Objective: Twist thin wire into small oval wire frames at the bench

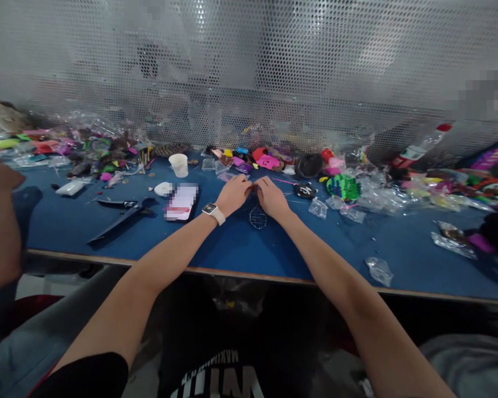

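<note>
My left hand (234, 194), with a watch (211, 209) on its wrist, reaches to the middle of the blue table. My right hand (273, 199) meets it there, fingertips almost touching. Both hands are closed in a pinch around something small and reddish-brown, too small to make out. Just below the fingers, a leaf-shaped wire frame (258, 218) with thin cross strands shows against the table; whether it connects to what I pinch, I cannot tell. Right of my right hand are a black piece with white marks (305, 190) and a small clear bag (317, 208).
A phone (181, 202), a white cup (178, 165) and dark scissors (122, 218) are to the left. Colourful scraps line the perforated metal wall (232, 72). A bottle (422, 146) leans at right. Another person's arm (0, 226) reaches in at far left.
</note>
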The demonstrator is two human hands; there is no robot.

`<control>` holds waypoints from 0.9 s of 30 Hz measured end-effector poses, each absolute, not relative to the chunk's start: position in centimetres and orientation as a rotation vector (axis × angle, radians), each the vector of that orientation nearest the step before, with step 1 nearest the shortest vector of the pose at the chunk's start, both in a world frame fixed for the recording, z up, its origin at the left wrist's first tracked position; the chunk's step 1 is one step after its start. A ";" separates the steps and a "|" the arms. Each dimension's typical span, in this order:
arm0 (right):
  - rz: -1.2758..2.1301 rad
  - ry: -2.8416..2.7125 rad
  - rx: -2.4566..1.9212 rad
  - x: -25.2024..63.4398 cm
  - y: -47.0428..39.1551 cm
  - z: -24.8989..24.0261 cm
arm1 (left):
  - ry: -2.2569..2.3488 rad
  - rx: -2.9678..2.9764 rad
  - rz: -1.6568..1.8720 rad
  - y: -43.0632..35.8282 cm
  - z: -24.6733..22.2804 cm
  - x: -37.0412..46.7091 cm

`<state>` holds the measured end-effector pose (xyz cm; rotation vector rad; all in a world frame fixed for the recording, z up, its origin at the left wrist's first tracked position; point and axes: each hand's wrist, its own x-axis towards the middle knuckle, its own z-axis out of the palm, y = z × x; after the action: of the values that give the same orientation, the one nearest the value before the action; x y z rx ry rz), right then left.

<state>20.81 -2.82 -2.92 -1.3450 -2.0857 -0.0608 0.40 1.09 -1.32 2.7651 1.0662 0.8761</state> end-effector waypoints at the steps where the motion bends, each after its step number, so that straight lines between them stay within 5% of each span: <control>1: -0.021 -2.053 -1.309 20.7 -2.9 -2.9 | 1.057 2.734 0.921 1.0 -1.3 0.5; 12: 0.471 -1.352 -1.092 19.9 -3.3 -2.6 | 0.757 2.113 1.301 0.3 -2.4 2.2; 27: 0.415 -1.470 -1.233 19.8 -4.3 -1.2 | 0.833 1.961 1.264 0.4 -2.3 2.1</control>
<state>19.78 -4.32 -1.20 -1.2333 -1.4701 0.4148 2.12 0.44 -2.34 1.9614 0.8327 1.2642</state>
